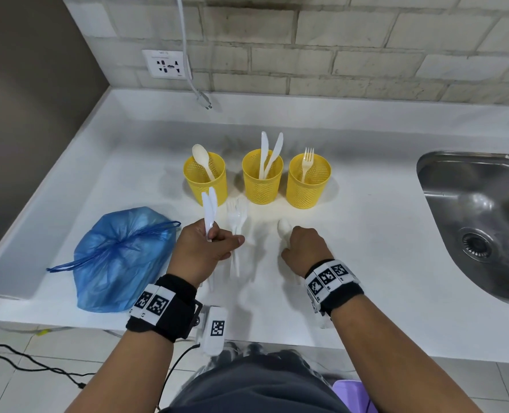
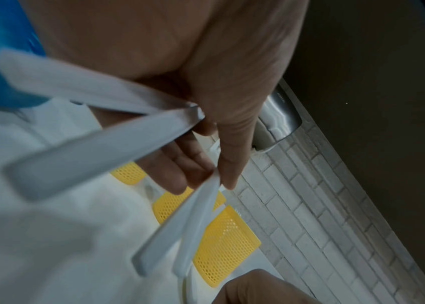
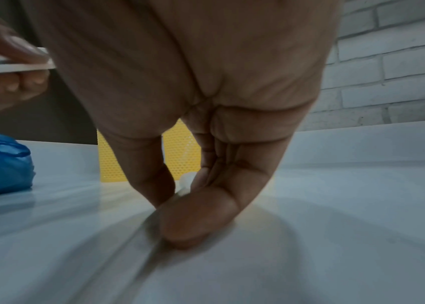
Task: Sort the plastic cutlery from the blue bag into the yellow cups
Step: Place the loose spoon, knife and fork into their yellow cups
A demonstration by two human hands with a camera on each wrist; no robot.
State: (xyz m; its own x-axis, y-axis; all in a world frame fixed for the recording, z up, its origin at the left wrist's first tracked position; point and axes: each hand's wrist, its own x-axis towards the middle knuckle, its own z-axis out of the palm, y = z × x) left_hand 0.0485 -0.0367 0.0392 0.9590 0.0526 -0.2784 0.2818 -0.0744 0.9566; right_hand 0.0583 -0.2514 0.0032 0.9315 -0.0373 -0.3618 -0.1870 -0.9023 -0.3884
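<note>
Three yellow mesh cups stand in a row: the left cup (image 1: 204,178) holds a spoon, the middle cup (image 1: 262,180) two knives, the right cup (image 1: 308,183) a fork. The blue bag (image 1: 119,260) lies tied at the left. My left hand (image 1: 217,238) grips two white knives (image 1: 209,208) upright, and two forks (image 1: 237,216) stick out past its thumb; their handles (image 2: 97,152) show in the left wrist view. My right hand (image 1: 289,242) is down on the counter, thumb and finger pinching a white spoon (image 1: 284,227), seen as a white bit (image 3: 186,181) between the fingertips.
A steel sink (image 1: 471,222) is sunk into the white counter (image 1: 366,234) at the right. A wall socket (image 1: 165,65) and a dangling plug (image 1: 204,100) are at the back. The counter's front edge runs just under my wrists.
</note>
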